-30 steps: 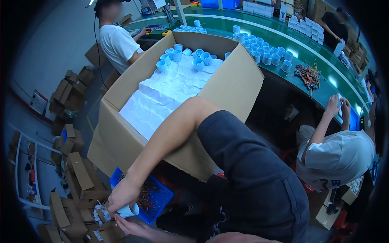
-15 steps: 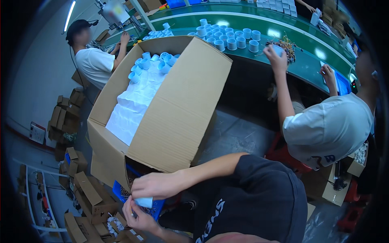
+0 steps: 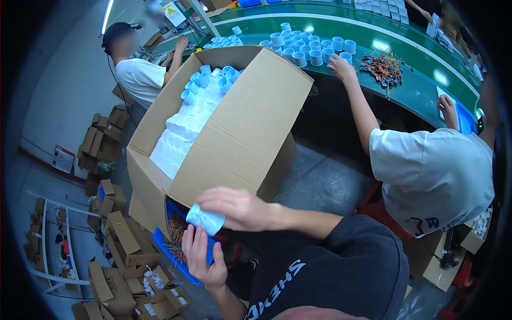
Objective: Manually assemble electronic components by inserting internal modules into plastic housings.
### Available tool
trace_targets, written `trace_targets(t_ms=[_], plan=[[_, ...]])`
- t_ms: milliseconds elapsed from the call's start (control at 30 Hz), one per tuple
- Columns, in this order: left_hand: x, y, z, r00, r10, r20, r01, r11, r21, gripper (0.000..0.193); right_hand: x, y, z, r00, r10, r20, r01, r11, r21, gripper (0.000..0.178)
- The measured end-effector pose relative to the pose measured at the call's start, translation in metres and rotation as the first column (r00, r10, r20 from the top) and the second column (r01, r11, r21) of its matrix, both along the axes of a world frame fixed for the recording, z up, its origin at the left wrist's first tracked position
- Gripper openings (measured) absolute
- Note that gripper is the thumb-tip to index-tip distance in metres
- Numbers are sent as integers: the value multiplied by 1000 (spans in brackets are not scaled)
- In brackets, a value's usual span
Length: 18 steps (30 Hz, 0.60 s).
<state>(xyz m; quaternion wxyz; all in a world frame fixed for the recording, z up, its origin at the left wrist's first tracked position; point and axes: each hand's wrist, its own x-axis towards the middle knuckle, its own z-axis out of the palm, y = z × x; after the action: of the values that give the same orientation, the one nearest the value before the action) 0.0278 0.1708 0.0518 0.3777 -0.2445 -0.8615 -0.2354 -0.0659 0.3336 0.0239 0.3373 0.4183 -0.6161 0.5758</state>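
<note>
A light blue plastic cup, lying on its side, is gripped by my right hand, whose fingers curl over it from above. Just below it, my left hand is open, palm turned up, fingers stretched out and the fingertips by the cup's lower side; whether they touch it I cannot tell. Under my hands sits a blue tray filled with brown wired parts, partly covered by the carton flap and my hands. The large cardboard box beyond holds white paper sheeting and several similar cups.
A green conveyor carries rows of blue cups and a pile of wired parts. One co-worker sits at the right, a hand at the cups; another is at the left. Opened cartons stand at lower left.
The cup in my right hand has risen and moved to the right, away from the tray. My left hand has opened its fingers. The co-worker's hand has moved left to the cup rows.
</note>
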Motion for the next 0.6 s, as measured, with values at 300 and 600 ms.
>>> trace_targets(t_ms=[300, 600], plan=[[7, -11, -22, 945, -155, 288, 94, 972, 213, 17, -160, 171, -26, 735, -504, 454, 678, 565, -470, 39], [15, -4, -81, 799, -216, 560, -10, 928, 373, 14, -307, 312, -119, 547, -80, 833, 812, 291, -506, 48]])
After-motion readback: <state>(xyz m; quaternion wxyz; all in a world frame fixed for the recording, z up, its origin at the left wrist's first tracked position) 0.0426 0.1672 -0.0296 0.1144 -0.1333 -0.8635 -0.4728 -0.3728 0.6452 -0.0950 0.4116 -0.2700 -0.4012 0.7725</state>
